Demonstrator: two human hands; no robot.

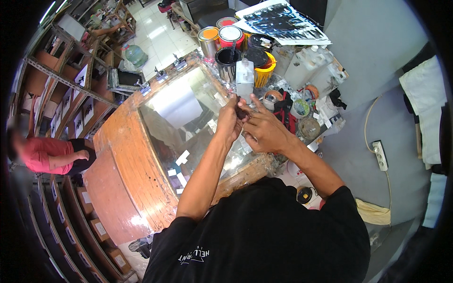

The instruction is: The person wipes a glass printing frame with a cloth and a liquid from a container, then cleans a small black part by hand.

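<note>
At one o'clock from the view's centre, the left hand [229, 120] pinches a small dark piece [241, 112], probably light, perhaps slippery and best gripped by its edges, while whether the adjacent right hand [267, 132] grasps it I cannot tell.

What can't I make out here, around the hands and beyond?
All in the head view:
- Dark patch between the left hand and right hand: fingers cover much of it, so thing or stain is unclear.
- Co-worker: head blurred; lower legs hidden behind the wooden table.
- Shelves: far left end cut off by the dark rim.
</note>
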